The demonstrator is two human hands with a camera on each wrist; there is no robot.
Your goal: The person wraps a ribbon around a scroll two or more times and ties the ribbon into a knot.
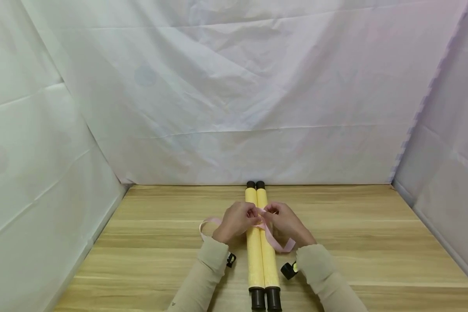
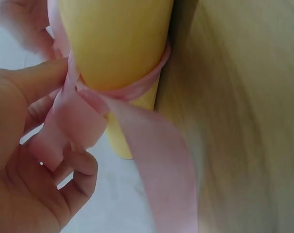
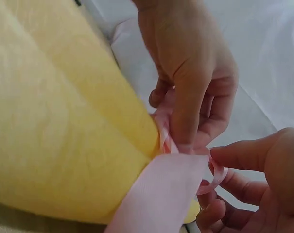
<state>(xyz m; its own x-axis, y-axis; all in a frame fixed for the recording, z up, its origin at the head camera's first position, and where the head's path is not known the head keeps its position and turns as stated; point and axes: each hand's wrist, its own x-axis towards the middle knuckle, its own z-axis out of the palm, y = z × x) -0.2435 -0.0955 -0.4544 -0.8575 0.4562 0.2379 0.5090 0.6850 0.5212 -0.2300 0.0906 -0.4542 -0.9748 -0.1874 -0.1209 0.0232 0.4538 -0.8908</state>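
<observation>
Two yellow scroll-like rolls (image 1: pixel 262 255) with dark end caps lie side by side, pointing away from me. A pink ribbon (image 2: pixel 154 155) is wound round them and crosses over itself on top. My left hand (image 1: pixel 237 220) pinches a folded part of the ribbon between thumb and fingers, above the rolls. From the other side my right hand (image 1: pixel 287 222) also pinches the ribbon, close to the left fingertips. One ribbon tail (image 1: pixel 274 243) hangs on the right; a loop (image 1: pixel 208 222) curves out on the left. Fingers partly hide the crossing.
The rolls lie on a wood-grain table (image 1: pixel 160 251), their far ends near its back edge. White sheets (image 1: pixel 234 86) hang behind and at both sides. Small black devices (image 1: pixel 288 271) sit at the wrists, beside the rolls.
</observation>
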